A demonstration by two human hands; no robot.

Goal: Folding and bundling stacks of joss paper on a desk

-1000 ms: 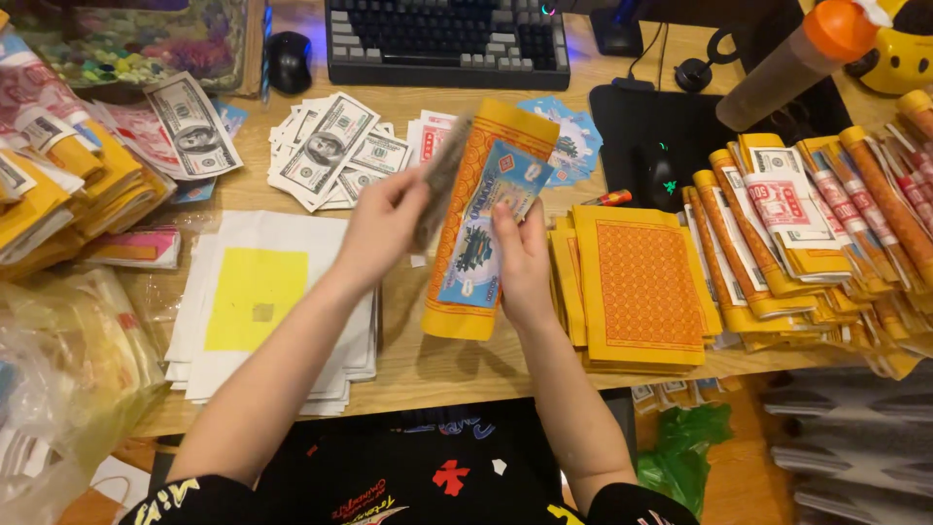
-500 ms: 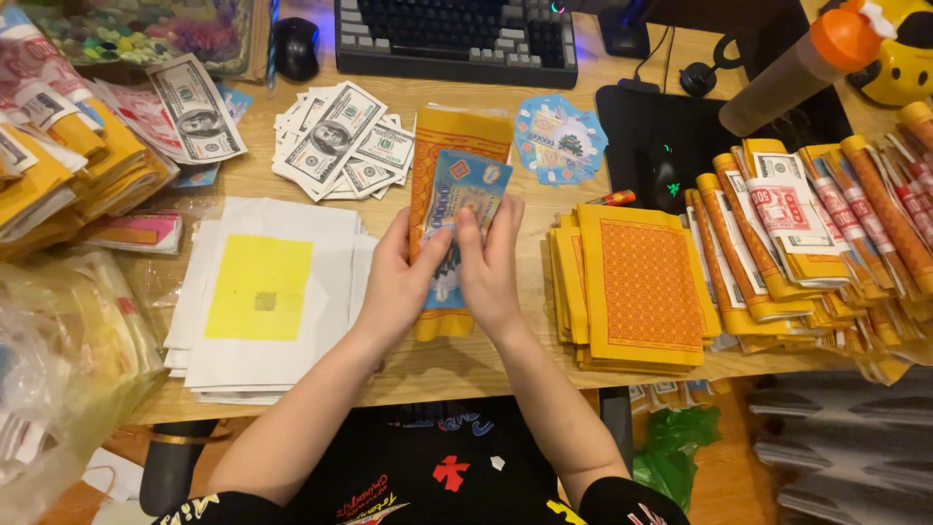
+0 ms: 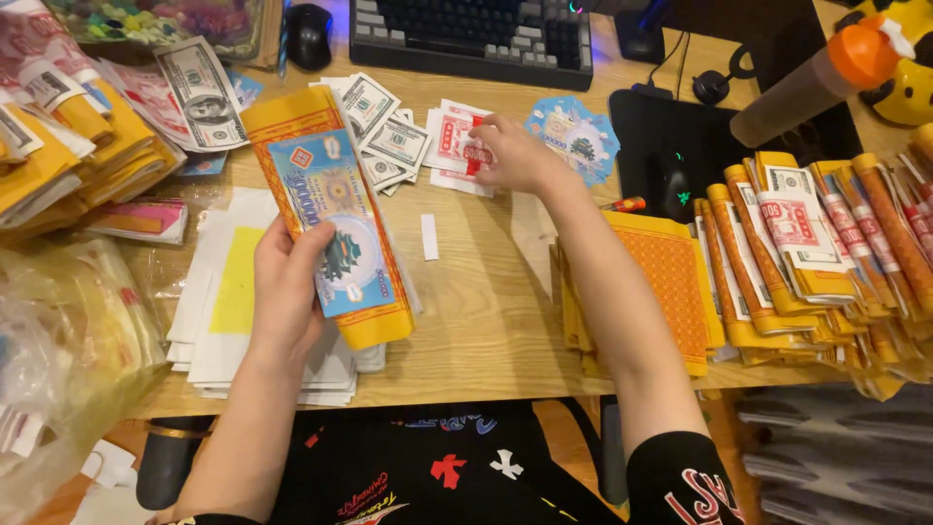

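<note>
My left hand (image 3: pixel 287 282) holds a long yellow paper sheet (image 3: pixel 292 126) with a blue printed note (image 3: pixel 335 224) laid on top of it, lifted above a stack of white sheets with a yellow square (image 3: pixel 233 282). My right hand (image 3: pixel 515 156) is stretched forward over the wooden desk (image 3: pixel 486 311). Its fingers pinch a small red-and-white printed note (image 3: pixel 457 141) from a loose pile. A fan of green-grey banknote-style papers (image 3: pixel 379 126) lies just left of that pile.
Folded yellow bundles wrapped with notes (image 3: pixel 807 253) fill the right side, beside an orange patterned stack (image 3: pixel 671 282). More bundles (image 3: pixel 58 146) lie at the left, with plastic bags (image 3: pixel 58 340) below. A keyboard (image 3: pixel 476 34), two mice (image 3: pixel 309 34) and an orange-capped bottle (image 3: pixel 826 78) sit at the back.
My hands were together on the yellow sheet and blue note. Now the left hand alone holds them, shifted left, while the right hand has reached forward to the red-and-white notes.
</note>
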